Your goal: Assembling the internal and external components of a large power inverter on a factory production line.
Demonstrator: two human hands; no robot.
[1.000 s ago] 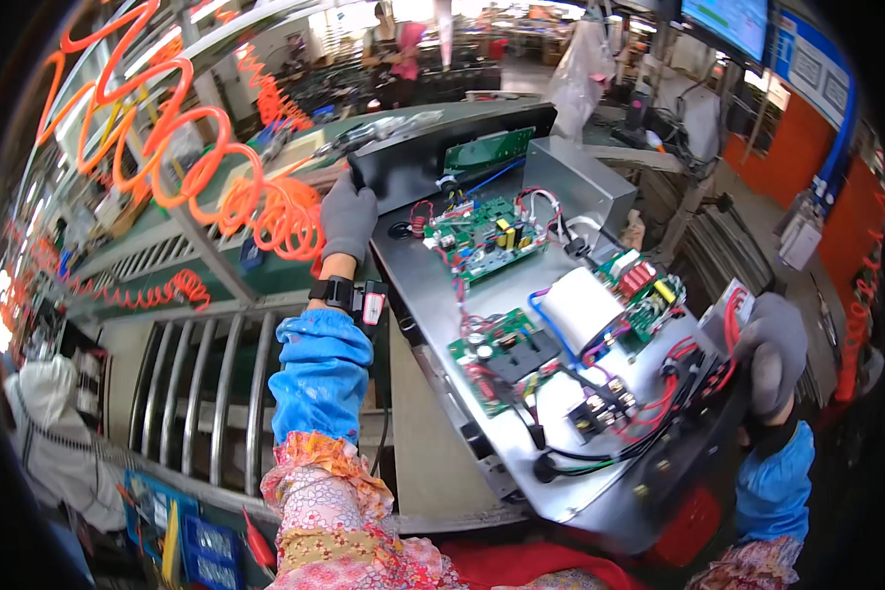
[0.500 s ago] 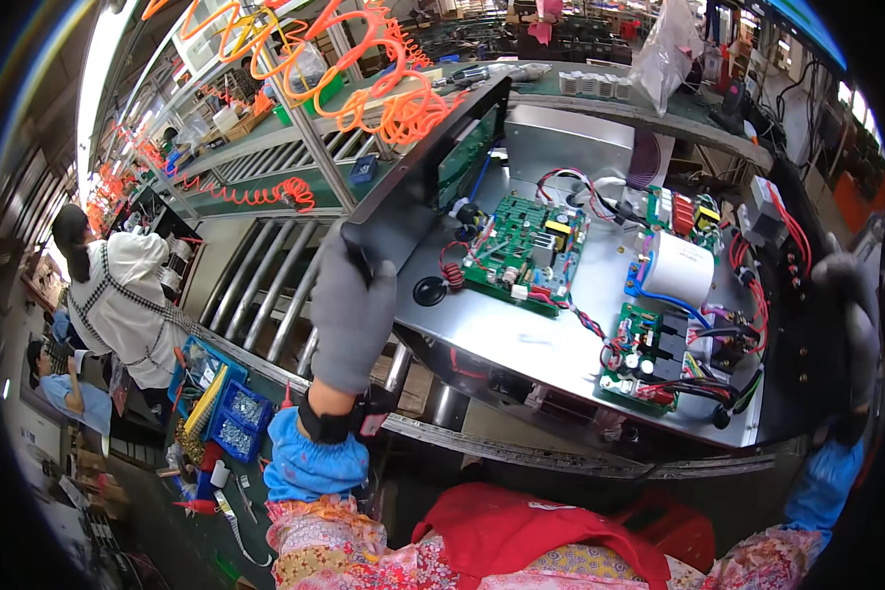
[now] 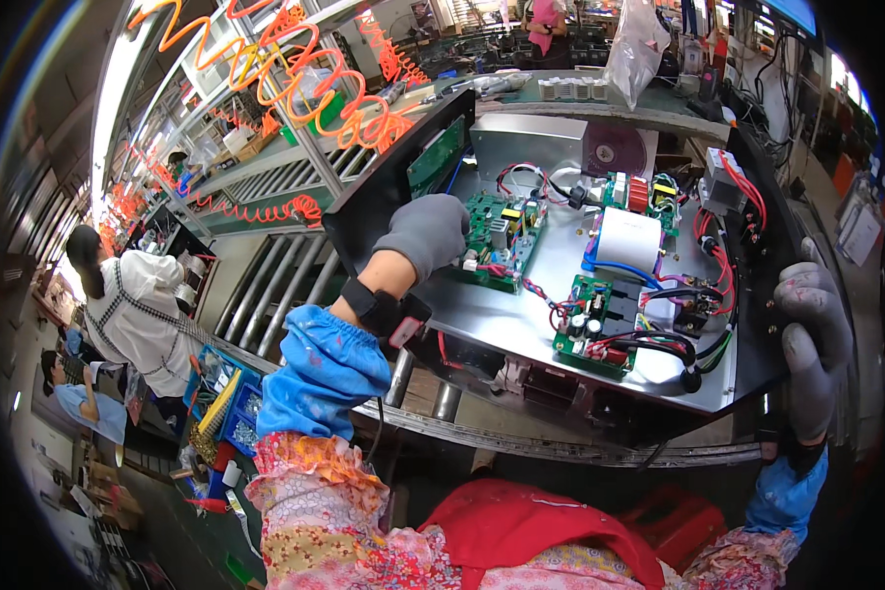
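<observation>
An electronics chassis with a bare metal base (image 3: 482, 320) and black side panels sits tilted in front of me. My left hand (image 3: 428, 234), in a grey glove, is closed inside it beside a green circuit board (image 3: 506, 224); its fingertips and anything in them are hidden. My right hand (image 3: 814, 329), also gloved, grips the edge of the right black side panel (image 3: 755, 270). A white cylinder (image 3: 627, 241) with blue wire stands mid-chassis. Nearer me is a smaller green board (image 3: 590, 310) with black and red cables. A grey boxy part with red wires (image 3: 726, 182) is at the back right.
A roller conveyor (image 3: 290, 280) runs to the left. Orange coiled hoses (image 3: 300, 93) hang over a metal frame. Blue bins (image 3: 244, 425) of small parts are at the left. A person in white (image 3: 140, 310) stands farther left. A plastic bag (image 3: 639, 54) hangs behind the chassis.
My left hand has left the left panel's edge and moved right, into the chassis, closing. The chassis appears farther left in view. My right hand stays at the right panel and shows more clearly.
</observation>
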